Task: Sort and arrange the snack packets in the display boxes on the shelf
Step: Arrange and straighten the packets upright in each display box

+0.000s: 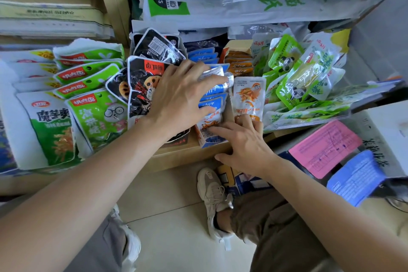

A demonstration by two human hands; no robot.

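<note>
Shelf (176, 160), front edge: display box (213, 141) of blue packets (212, 104). The row is pressed by the left hand (176, 99), fingers spread; the box front is steadied by the right hand (245, 146), fingers straight. Packets are best squared upright.

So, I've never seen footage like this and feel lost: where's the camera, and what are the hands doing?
There is no machine: a person wears one camera on the head, so you look down as they do. The shelf holds boxes of snack packets: blue packets in the middle, orange packets right of them, green packets further out. The left hand lies flat on the blue packets; the right hand touches the packets at the box's front. Neither plainly grips anything.
</note>
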